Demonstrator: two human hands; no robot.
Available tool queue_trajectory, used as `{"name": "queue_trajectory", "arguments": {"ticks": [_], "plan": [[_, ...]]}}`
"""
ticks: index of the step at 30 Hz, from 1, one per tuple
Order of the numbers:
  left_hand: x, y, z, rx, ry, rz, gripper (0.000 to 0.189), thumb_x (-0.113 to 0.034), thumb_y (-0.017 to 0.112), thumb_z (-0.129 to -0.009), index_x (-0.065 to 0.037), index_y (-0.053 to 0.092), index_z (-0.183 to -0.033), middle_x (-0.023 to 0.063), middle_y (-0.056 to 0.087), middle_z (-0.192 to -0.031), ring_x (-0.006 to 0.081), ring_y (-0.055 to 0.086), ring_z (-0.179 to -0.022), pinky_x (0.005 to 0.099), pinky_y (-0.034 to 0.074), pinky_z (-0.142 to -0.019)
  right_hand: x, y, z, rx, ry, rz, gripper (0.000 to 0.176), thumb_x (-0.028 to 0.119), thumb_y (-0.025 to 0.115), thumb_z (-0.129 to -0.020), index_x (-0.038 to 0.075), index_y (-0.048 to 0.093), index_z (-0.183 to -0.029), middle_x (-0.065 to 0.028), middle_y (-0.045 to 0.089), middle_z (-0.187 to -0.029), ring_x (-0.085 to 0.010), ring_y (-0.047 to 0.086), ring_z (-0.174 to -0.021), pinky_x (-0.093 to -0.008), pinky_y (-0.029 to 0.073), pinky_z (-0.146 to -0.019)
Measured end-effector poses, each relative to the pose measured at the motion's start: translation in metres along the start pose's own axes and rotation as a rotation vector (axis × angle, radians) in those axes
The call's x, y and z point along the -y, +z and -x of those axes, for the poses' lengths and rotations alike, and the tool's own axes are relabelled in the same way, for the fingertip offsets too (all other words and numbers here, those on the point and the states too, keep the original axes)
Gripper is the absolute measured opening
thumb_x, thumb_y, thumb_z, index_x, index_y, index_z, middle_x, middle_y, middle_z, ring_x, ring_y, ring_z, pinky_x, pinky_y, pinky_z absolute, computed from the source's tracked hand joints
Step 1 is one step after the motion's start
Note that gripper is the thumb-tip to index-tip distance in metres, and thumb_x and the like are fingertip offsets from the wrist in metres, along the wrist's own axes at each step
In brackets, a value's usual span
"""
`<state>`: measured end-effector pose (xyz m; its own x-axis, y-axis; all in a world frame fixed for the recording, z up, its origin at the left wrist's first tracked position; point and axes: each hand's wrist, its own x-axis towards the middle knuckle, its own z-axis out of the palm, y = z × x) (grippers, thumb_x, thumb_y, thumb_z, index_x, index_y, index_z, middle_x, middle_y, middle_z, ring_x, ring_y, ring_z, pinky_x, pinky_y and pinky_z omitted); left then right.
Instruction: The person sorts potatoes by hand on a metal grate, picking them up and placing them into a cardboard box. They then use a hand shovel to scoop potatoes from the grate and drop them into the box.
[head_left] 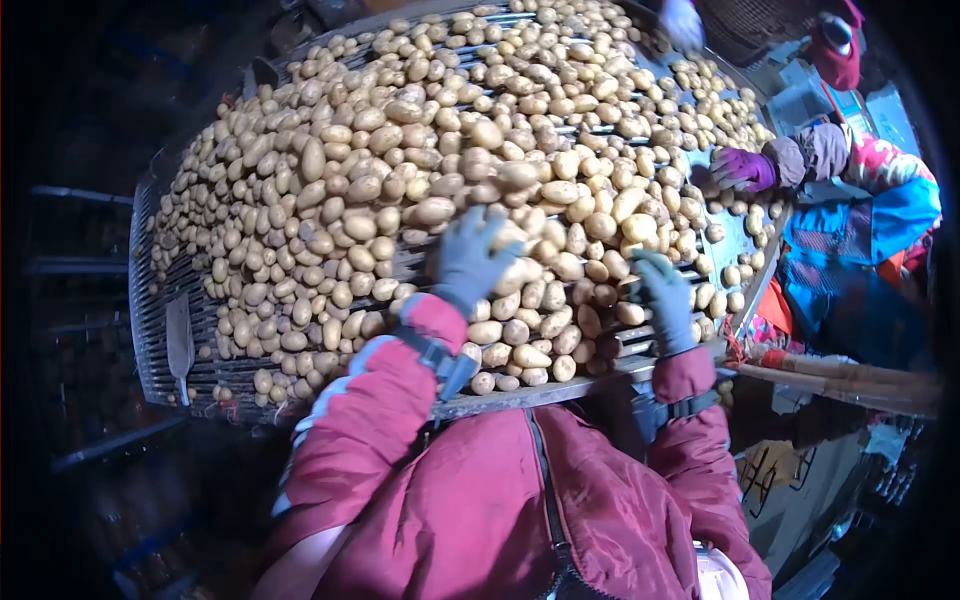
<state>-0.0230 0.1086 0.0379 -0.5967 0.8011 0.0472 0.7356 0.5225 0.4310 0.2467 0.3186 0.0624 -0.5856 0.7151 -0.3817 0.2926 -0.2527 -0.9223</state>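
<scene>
A broad slatted table [148,330] spans the scene, a thick spread of potatoes [434,211] covering most of its bars, with gaps between the slats that look fit to let loose dirt drop through. Facing it is a person in a dark pink jacket [470,490], body up against the near edge, a stance that seems to bring both arms well over the produce. A co-worker in a blue vest [850,290] stands at the right side, near wooden poles [845,375] that jut from the table's corner. The person's gloved left hand [472,258] reaches into the middle of the spread, fingers parted and palm down, resting against potatoes with none visibly enclosed. The gloved right hand [662,300] is nearer the table's right side, fingers half-curled beside several potatoes; whether it has hold of one cannot be told from this angle. Farther right, the co-worker's purple-gloved hand [745,170] lies by potatoes on a pale surface. A flat paddle [178,335] leans at the left end, apparently parked clear of the hands, and a dark strap [428,350] cinches the left sleeve, perhaps to keep the cuff closed.
</scene>
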Motion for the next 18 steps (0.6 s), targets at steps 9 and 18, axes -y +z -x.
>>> {"name": "queue_trajectory", "arguments": {"ticks": [9, 18], "plan": [[-0.012, 0.002, 0.049, 0.441, 0.022, 0.318, 0.058, -0.047, 0.069, -0.089, -0.017, 0.063, -0.138, 0.0120, 0.048, -0.152, 0.0466, 0.034, -0.145, 0.0534, 0.042, -0.114, -0.013, -0.001, -0.083, -0.079, -0.353, 0.975, 0.066, 0.034, 0.077, -0.081, 0.019, 0.058, -0.142, -0.0100, 0.058, -0.141, -0.0324, 0.061, -0.125, -0.0422, 0.050, -0.104], [0.073, -0.092, 0.109, -0.079, -0.299, 0.417, 0.030, -0.019, 0.072, -0.092, 0.000, 0.072, -0.116, 0.0166, 0.072, -0.115, 0.0307, 0.068, -0.108, 0.0400, 0.053, -0.097, 0.017, 0.004, -0.080, 0.229, 0.063, 0.017, 0.040, 0.034, 0.069, -0.095, 0.005, 0.065, -0.123, -0.0077, 0.070, -0.106, -0.0202, 0.071, -0.085, -0.0311, 0.057, -0.065]]}}
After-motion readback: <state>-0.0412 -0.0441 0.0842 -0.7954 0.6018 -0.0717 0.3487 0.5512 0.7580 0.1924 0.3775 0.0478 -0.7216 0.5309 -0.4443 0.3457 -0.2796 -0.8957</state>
